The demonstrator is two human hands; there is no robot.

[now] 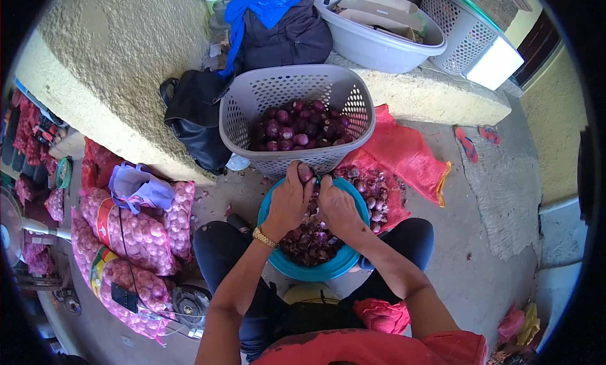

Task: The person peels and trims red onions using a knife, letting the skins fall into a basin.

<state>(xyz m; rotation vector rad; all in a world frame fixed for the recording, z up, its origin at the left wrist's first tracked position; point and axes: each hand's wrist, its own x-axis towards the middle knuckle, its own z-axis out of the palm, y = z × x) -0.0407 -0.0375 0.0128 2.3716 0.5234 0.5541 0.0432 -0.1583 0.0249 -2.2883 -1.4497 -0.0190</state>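
Observation:
My left hand (289, 199) grips a red onion (305, 172) between thumb and fingers, above the far rim of a turquoise basin (309, 275). Close beside it my right hand (341, 206) is closed, its thumb against a small dark thing too small to make out. Dry onion skins (315, 248) fill much of the basin between my knees. Just beyond my hands stands a grey perforated laundry basket (284, 74), partly filled with red onions (302, 128). To the right of the basin, more onions and loose skins (372, 197) lie on a red mesh sack (404, 151).
Full mesh sacks (136, 229) with a purple bag (140, 187) on top stand at my left, near a cable and a fan (191, 304). A black backpack (197, 122) leans by the wall. Behind the basket, a ledge holds a pale tub (382, 46). Flip-flops (467, 144) lie far right.

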